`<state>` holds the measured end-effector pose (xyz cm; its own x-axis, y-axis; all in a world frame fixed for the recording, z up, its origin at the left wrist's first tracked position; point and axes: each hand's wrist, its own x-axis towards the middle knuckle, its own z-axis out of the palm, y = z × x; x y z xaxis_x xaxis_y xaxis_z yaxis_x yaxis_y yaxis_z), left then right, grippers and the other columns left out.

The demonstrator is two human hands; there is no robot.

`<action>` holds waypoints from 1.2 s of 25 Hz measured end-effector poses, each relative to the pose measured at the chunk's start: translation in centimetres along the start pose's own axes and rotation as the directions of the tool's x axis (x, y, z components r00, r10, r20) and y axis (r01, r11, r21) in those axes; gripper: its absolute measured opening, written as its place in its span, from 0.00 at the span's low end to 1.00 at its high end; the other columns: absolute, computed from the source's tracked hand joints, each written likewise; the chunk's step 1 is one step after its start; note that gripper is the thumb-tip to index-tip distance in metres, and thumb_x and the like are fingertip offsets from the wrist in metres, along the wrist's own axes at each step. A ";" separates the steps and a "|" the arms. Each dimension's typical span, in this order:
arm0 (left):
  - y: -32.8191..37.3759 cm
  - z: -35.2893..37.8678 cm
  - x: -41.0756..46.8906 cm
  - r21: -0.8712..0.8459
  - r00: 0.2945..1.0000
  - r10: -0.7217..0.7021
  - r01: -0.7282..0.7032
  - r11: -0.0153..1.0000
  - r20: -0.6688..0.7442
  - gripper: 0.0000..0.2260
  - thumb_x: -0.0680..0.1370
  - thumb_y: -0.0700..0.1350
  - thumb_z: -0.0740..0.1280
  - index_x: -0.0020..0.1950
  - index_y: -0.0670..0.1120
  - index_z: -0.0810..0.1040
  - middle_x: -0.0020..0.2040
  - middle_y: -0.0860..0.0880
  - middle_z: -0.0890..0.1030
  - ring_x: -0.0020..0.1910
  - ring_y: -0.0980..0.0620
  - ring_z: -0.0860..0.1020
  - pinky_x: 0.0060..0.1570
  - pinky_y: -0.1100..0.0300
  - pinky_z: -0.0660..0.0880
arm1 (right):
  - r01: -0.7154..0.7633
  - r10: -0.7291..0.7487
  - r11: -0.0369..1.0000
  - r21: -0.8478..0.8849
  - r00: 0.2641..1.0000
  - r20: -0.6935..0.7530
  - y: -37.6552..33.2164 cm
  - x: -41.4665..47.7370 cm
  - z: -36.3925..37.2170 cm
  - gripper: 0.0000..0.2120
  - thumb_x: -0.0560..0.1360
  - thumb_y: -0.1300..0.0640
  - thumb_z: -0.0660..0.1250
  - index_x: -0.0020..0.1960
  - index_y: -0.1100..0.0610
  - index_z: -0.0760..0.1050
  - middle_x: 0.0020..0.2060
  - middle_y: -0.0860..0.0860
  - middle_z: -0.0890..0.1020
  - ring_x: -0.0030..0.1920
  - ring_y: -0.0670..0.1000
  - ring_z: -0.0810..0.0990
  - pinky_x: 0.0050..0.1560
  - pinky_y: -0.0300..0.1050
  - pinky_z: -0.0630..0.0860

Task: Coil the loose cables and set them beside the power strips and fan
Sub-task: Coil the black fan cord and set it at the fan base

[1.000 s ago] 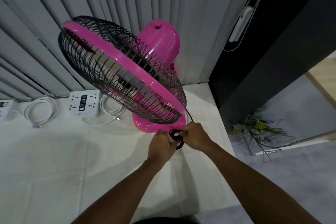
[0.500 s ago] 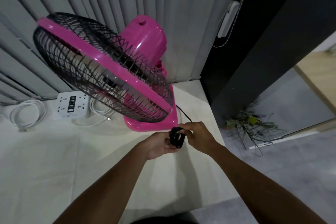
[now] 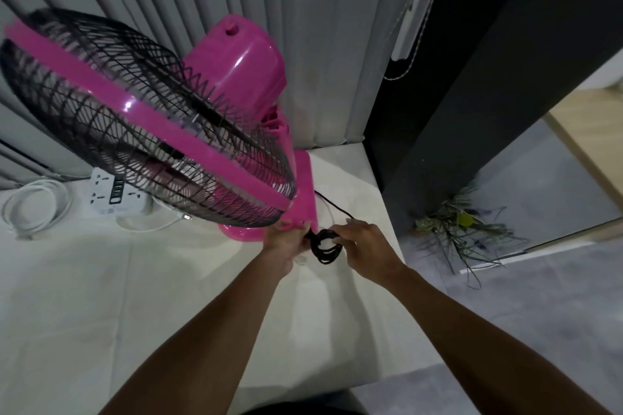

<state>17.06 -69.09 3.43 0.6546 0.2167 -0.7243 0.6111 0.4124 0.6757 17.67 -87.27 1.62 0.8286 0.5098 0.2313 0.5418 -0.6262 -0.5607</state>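
A pink table fan with a black wire cage stands on the white-clothed table. Its black cable is wound into a small coil just in front of the fan's base, with one strand running back behind the base. My left hand grips the coil's left side, close against the pink base. My right hand holds the coil's right side. A white power strip lies behind the fan cage, and a coiled white cable rests to its left.
Grey vertical blinds hang behind the table. The table's right edge is near my right hand; beyond it is grey floor with a green plant sprig. A dark wall panel rises at the right.
Both hands have kept working the black coil in front of the fan base; it now shows more loops. The view has swung right, so the fan and strip sit further left.
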 end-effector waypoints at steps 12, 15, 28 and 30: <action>-5.7 0.7 0.4 0.117 0.745 -0.486 0.492 0.863 0.457 0.26 0.79 0.53 0.68 0.65 0.32 0.73 0.55 0.30 0.82 0.54 0.37 0.83 0.48 0.48 0.82 | 0.214 -0.231 0.964 -0.156 0.968 -0.097 4.2 -3.9 -0.6 0.17 0.70 0.76 0.71 0.54 0.61 0.85 0.47 0.53 0.86 0.54 0.57 0.79 0.54 0.50 0.80; -6.1 1.2 0.8 0.134 0.830 -0.385 0.363 0.922 0.404 0.16 0.78 0.44 0.70 0.59 0.33 0.79 0.50 0.35 0.85 0.48 0.42 0.85 0.45 0.52 0.83 | 0.273 -0.287 0.944 -0.185 0.956 -0.053 5.4 -5.0 -0.3 0.18 0.70 0.74 0.74 0.57 0.59 0.85 0.54 0.56 0.85 0.56 0.57 0.80 0.56 0.49 0.80; -5.6 3.0 3.3 0.636 0.906 0.354 -0.417 0.650 0.232 0.06 0.72 0.41 0.74 0.48 0.44 0.87 0.38 0.48 0.86 0.36 0.55 0.83 0.37 0.59 0.79 | -0.663 0.663 0.746 -0.067 0.729 0.169 8.5 -0.2 3.2 0.15 0.73 0.62 0.67 0.59 0.54 0.80 0.58 0.52 0.82 0.57 0.55 0.79 0.48 0.34 0.64; -4.7 3.4 3.9 0.724 0.857 0.406 -0.495 0.480 0.317 0.04 0.71 0.44 0.74 0.44 0.46 0.86 0.31 0.54 0.81 0.30 0.61 0.77 0.31 0.67 0.70 | -0.671 0.686 0.725 -0.152 0.685 0.245 9.3 0.5 3.4 0.14 0.72 0.61 0.66 0.56 0.52 0.80 0.58 0.49 0.82 0.56 0.53 0.79 0.39 0.28 0.62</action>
<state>18.31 -73.21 -2.12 0.9502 0.0727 -0.3030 0.2916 -0.5502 0.7825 22.65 -90.88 -6.21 0.9048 0.0647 -0.4209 -0.1421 -0.8859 -0.4416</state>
